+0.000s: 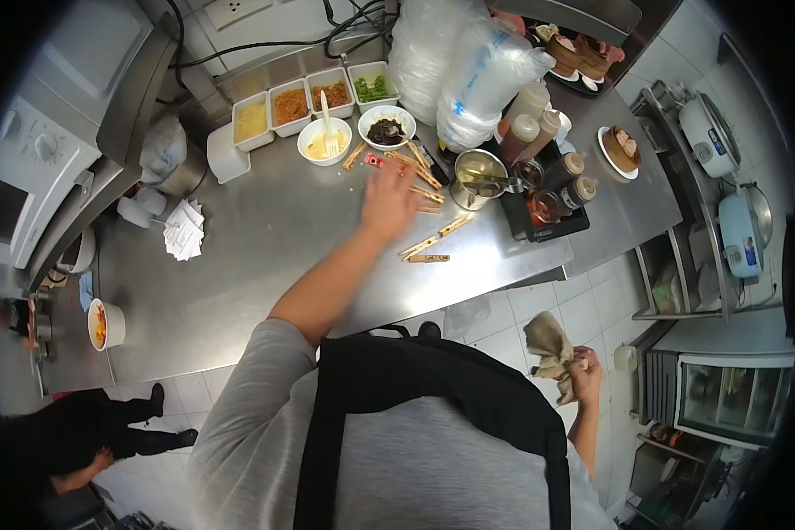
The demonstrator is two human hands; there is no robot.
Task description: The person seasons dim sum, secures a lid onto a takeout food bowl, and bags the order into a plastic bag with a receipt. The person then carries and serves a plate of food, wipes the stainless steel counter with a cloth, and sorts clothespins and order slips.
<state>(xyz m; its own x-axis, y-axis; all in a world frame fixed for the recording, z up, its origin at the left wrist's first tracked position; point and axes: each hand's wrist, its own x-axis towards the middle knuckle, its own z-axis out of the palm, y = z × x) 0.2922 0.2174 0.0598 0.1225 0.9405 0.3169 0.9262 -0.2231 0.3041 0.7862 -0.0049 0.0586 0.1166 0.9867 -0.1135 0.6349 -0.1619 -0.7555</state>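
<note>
My left hand (389, 205) is stretched over the steel counter (274, 256), its fingers blurred at a small red-and-white item (373, 160); whether they grip it I cannot tell. Around those fingers lie several wooden clothespins (455, 225), some with dark marks on them. Just beyond stand a white bowl of pale food (314, 152) with a white fork (329, 124) in it and a bowl of dark food (386, 132). Off the counter's front edge, at my right side, my right hand (585, 375) is closed on a crumpled greyish cloth (549, 349) that hangs above the floor.
A metal pot (479, 181) and a black caddy of bottles (548, 231) stand at the right. Food tubs (290, 108) line the back beside plastic bags (473, 97). Paper slips (184, 231) and a paper cup (104, 325) are leftward. Another person (88, 433) stands lower left.
</note>
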